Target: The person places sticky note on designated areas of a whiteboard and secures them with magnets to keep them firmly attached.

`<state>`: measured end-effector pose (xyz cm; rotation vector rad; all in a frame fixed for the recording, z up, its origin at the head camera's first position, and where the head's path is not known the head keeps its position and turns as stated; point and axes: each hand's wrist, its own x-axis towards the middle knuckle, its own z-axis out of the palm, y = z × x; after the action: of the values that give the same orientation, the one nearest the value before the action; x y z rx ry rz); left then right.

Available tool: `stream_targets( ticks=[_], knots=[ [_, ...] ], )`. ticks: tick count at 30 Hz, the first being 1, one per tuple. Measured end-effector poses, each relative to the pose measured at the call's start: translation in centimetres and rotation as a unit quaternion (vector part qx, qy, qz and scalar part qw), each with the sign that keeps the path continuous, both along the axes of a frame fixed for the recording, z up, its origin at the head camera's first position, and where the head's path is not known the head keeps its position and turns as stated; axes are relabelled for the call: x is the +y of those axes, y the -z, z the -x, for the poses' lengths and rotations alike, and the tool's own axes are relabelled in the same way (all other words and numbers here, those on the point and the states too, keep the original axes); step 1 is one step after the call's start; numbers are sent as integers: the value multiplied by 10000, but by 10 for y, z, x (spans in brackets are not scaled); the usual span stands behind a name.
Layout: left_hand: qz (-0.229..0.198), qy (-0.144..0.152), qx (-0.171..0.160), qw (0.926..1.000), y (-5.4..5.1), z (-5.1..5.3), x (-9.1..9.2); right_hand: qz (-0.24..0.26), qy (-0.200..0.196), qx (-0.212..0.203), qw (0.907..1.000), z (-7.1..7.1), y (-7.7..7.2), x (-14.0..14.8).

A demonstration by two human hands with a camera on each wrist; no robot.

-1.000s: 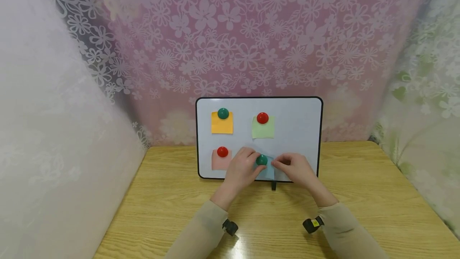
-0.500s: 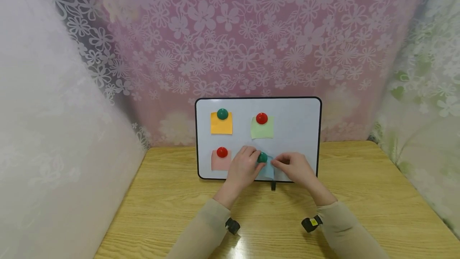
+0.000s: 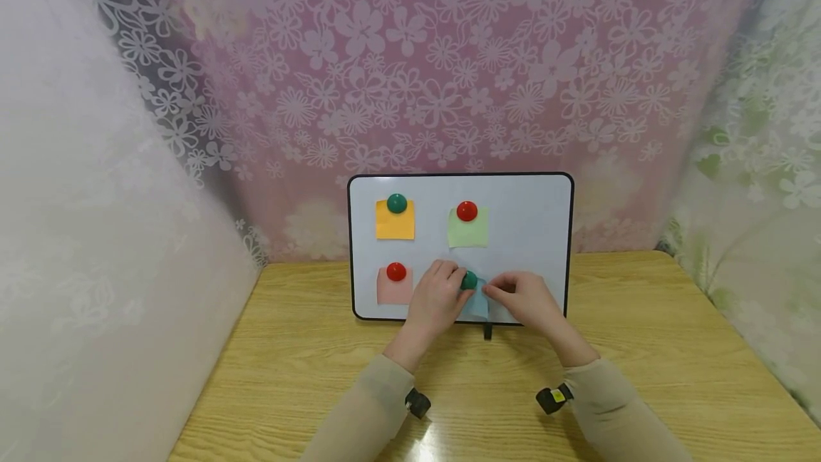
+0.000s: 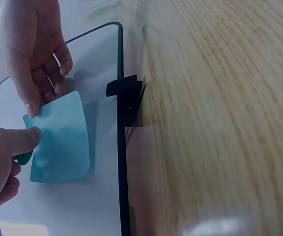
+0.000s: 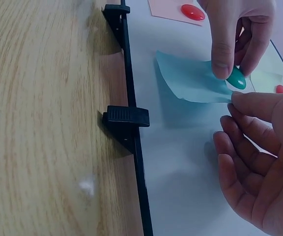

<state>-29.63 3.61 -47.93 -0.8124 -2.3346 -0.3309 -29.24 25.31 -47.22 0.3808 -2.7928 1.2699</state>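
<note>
My left hand (image 3: 436,298) pinches a round green magnet (image 5: 237,77) between thumb and fingers, its thumb also over the top edge of a blue sticky note (image 5: 195,81). The right hand (image 3: 522,298) pinches one upper corner of that note between thumb and index finger. The note's lower part curls out from the whiteboard (image 3: 529,227), casting a shadow on it. In the left wrist view, the note (image 4: 63,140) hides part of the board, and the thumb and note cover much of the magnet (image 4: 24,157).
On the board, a green magnet (image 3: 397,203) holds an orange note (image 3: 395,225). Red magnets hold a light green note (image 3: 468,234) and a pink note (image 3: 394,291). Black clip feet (image 5: 127,116) support the board on the wooden table (image 3: 308,348).
The green magnet in my left hand has shifted slightly up and tilted. The blue note now bends away from the board more. My right hand has stayed almost in place.
</note>
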Motion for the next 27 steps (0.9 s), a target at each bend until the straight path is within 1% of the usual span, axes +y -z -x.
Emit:
stream_targets(
  ticks=[8,18,27],
  knots=[
    [72,-79,20,9999,5,3,0,-30,46,-10,10000,-1,0,-1],
    [111,-179,68,9998,5,4,2,-59,124,-19,9999,0,0,-4],
    [74,-210,211,9995,6,6,3,-47,153,0,9999,0,1,-5]
  ],
)
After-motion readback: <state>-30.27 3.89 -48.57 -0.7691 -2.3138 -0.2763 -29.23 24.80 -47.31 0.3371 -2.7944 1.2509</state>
